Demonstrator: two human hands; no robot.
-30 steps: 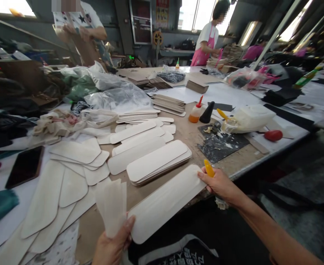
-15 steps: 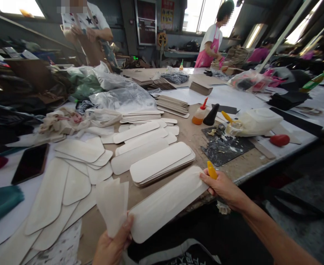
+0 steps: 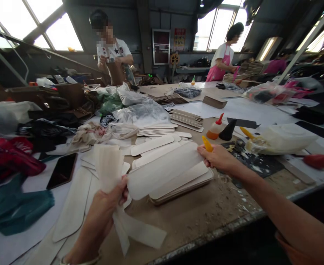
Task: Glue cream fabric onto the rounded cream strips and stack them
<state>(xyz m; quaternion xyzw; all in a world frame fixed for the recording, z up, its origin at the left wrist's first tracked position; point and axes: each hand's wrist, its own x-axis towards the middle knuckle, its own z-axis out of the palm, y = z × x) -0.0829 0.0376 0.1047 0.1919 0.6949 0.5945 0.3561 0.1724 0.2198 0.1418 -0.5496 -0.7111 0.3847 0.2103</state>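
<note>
My left hand (image 3: pixel 106 206) is closed on a bunch of thin pale strips (image 3: pixel 108 162), which fan up above it and hang down below, and on the near left end of a long off-white panel (image 3: pixel 164 169) with rounded corners. At the panel's other end, my right hand (image 3: pixel 218 157) pinches the edge. The same hand also keeps hold of a yellow-handled brush (image 3: pixel 207 144), whose lower end is blurred. The panel is held tilted just over a stack of similar panels (image 3: pixel 184 186). More pale panels (image 3: pixel 73 202) lie spread to the left.
A phone (image 3: pixel 62 170) and teal cloth (image 3: pixel 21 206) lie left. Toward the right are an orange glue bottle (image 3: pixel 214 129), a black cone-shaped object (image 3: pixel 228 129), a glue-smeared dark board (image 3: pixel 261 162), a white jug (image 3: pixel 291 138) and a red object (image 3: pixel 317 161). Two people work across the table.
Both hands have carried the panel from the table's near edge up and forward over the stack. My view has tilted upward and shifted left. Strip tails now show below my left hand.
</note>
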